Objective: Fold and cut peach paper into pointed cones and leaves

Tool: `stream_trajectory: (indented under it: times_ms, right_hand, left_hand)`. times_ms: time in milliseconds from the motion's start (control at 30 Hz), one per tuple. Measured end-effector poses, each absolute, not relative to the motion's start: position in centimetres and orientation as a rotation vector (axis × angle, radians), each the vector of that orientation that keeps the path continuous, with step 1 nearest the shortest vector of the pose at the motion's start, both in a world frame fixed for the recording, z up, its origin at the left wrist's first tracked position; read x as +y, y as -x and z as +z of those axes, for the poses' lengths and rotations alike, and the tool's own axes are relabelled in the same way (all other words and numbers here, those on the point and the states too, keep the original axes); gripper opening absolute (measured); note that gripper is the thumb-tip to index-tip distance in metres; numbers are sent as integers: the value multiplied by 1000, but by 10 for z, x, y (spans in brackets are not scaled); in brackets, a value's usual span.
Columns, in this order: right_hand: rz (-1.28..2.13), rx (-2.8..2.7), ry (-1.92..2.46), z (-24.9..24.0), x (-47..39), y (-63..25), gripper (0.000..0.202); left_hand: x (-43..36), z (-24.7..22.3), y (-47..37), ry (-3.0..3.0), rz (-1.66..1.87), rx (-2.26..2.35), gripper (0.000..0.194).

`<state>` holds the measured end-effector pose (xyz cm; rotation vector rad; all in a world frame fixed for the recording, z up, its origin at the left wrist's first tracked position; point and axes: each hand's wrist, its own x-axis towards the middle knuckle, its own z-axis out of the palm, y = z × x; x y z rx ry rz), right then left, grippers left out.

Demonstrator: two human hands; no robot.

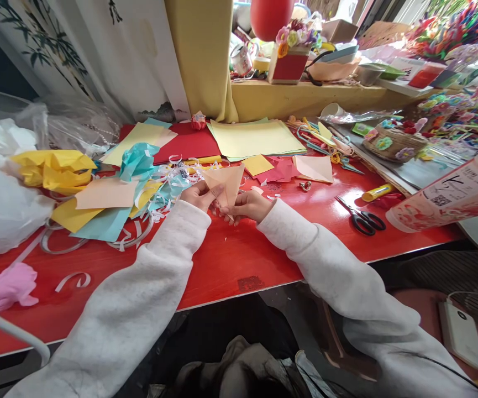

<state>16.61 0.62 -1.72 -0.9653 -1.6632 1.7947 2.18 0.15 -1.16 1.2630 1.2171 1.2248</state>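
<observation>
Between my two hands is a peach sheet of folded paper (231, 181), held up over the red table with its narrow point toward me. My left hand (200, 195) is closed on its left side, thumb across the front. At the lower right edge, my right hand (252, 205) pinches the same paper. Some fingertips are hidden behind the sheet. Just beyond lie a yellow paper square (258, 165), pink-red paper pieces (280, 170) and a peach paper piece (315, 168).
Black-handled scissors (363, 220) lie on the right of the red table (239, 265), near a yellow glue stick (377, 192) and a large pink cup (446, 190). Crumpled and cut papers (106, 193) crowd the left. Pale yellow sheets (257, 138) lie at the back.
</observation>
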Motion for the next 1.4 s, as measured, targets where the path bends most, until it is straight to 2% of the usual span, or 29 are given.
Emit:
stream_trajectory:
  times_ms: [367,733,833,1000,1133,1400]
  right_hand:
    - [1724,-1672,1015,-15,8,-168,29]
    - [1791,-1579,1028,-14,8,-169,27]
    - [1810,-1546,1015,-15,9,-169,27]
    - [1813,-1593,1056,-15,8,-167,27]
    - [1849,-1661,1067,-13,4,-165,30]
    - [1608,-1862,1155,-14,0,-160,29]
  left_hand:
    - [5,-5,-15,-1043,1198,1119,17]
    - [6,-9,-17,-1090,1167,1200,37]
    - [1,-16,-30,-1270,1004,1290,35]
    - [-2,-17,-32,-1283,1089,1208,32]
    - [3,-17,-25,-1210,1052,1337,33]
    - [9,-25,-21,-1152,1051,1344,32]
